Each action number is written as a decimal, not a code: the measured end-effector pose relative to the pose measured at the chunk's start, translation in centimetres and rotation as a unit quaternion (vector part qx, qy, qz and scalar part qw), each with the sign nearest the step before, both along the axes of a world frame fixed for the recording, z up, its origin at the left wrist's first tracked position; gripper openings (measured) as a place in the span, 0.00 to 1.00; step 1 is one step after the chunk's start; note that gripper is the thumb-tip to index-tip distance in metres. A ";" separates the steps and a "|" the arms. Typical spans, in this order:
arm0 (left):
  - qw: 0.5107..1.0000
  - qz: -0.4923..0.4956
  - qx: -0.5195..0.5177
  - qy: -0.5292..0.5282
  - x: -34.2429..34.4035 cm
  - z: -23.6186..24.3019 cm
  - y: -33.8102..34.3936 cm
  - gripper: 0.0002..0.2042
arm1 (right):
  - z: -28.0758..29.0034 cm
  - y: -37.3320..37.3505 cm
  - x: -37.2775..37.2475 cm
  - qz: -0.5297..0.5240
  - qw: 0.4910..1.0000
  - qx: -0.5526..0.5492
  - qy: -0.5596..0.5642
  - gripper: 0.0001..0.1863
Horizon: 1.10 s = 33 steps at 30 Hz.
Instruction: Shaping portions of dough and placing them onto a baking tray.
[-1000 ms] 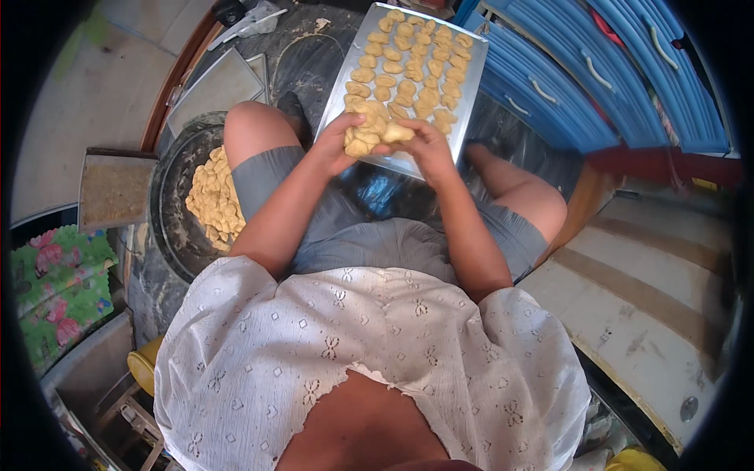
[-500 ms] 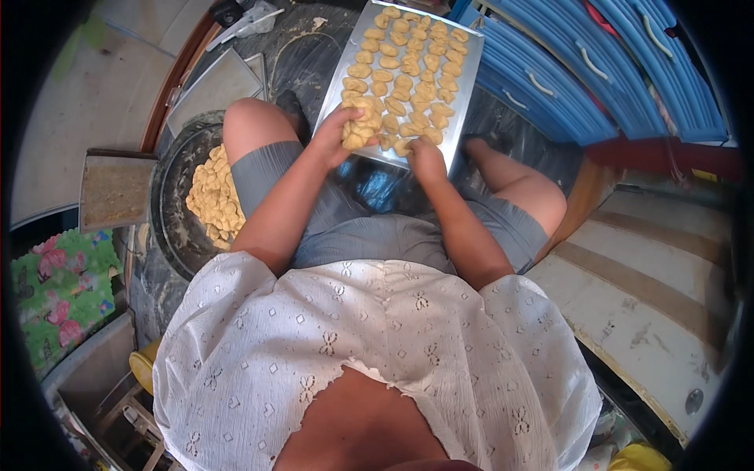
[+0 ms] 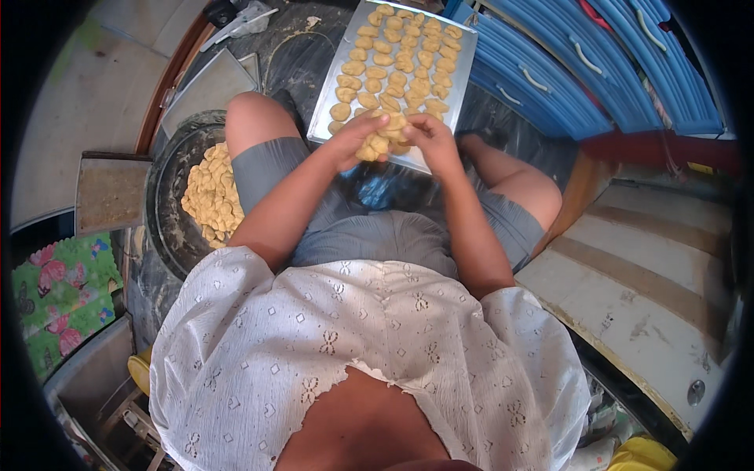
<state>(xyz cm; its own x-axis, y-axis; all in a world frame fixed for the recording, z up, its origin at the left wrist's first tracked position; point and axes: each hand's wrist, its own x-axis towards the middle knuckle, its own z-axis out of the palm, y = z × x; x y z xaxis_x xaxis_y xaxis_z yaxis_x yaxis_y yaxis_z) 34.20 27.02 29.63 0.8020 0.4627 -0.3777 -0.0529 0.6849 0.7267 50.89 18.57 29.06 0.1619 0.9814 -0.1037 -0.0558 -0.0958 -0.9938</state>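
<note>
My left hand (image 3: 351, 146) is closed around a clump of yellowish dough pieces (image 3: 374, 147) above the near edge of a metal baking tray (image 3: 324, 100). Meeting it from the other side, my right hand (image 3: 437, 143) pinches at the clump with thumb and fingers. Rows of small flattened dough pieces (image 3: 398, 79) cover most of the tray. Both hands hide part of its near rows. On the floor by my left leg, a round black tub (image 3: 162, 224) holds a big heap of similar dough pieces (image 3: 210, 193).
Blue drawers with white handles (image 3: 528, 77) stand beyond the tray at the right. A pale worn panel with brown stripes (image 3: 636, 259) lies to my right. At the left are a small board (image 3: 114, 192) and a green floral sheet (image 3: 67, 294).
My right hand has come up from the tray's near edge to the clump. The left hand has shifted right and slightly nearer with the dough.
</note>
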 end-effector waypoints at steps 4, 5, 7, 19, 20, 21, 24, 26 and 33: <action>1.000 0.027 -0.012 -0.006 0.4 0.7 -0.3 0.22 | 0.0 -0.1 0.5 -0.039 0.984 -0.014 0.172 0.10; 0.999 0.033 -0.036 -0.024 0.5 0.8 -0.4 0.21 | -0.1 -0.3 0.6 -0.071 0.972 -0.012 0.223 0.10; 0.997 0.039 -0.060 -0.041 0.5 0.7 -0.3 0.20 | -0.1 -0.4 0.9 -0.102 0.956 -0.009 0.273 0.10; 0.989 0.112 -0.063 -0.074 0.6 -0.5 1.1 0.17 | -7.9 -2.0 3.3 -0.106 0.891 -0.080 -0.434 0.09; 0.990 0.120 -0.052 -0.056 0.7 -0.2 0.8 0.17 | -8.1 -2.0 3.4 -0.113 0.874 -0.063 -0.469 0.11; 0.990 0.132 -0.039 -0.038 0.6 0.0 0.6 0.17 | -7.9 -1.8 3.4 -0.112 0.873 -0.060 -0.471 0.11; 0.988 0.141 -0.047 -0.032 0.3 0.0 0.5 0.17 | -7.6 -1.7 3.6 -0.143 0.911 -0.134 -0.363 0.14; 0.989 0.137 -0.045 -0.045 0.3 -0.2 0.9 0.17 | -7.4 -1.8 4.2 -0.170 0.908 -0.063 -0.378 0.17; 0.990 0.130 -0.031 -0.042 -0.2 -0.1 0.9 0.18 | -7.1 -0.9 4.0 -0.081 0.872 -0.061 -0.479 0.18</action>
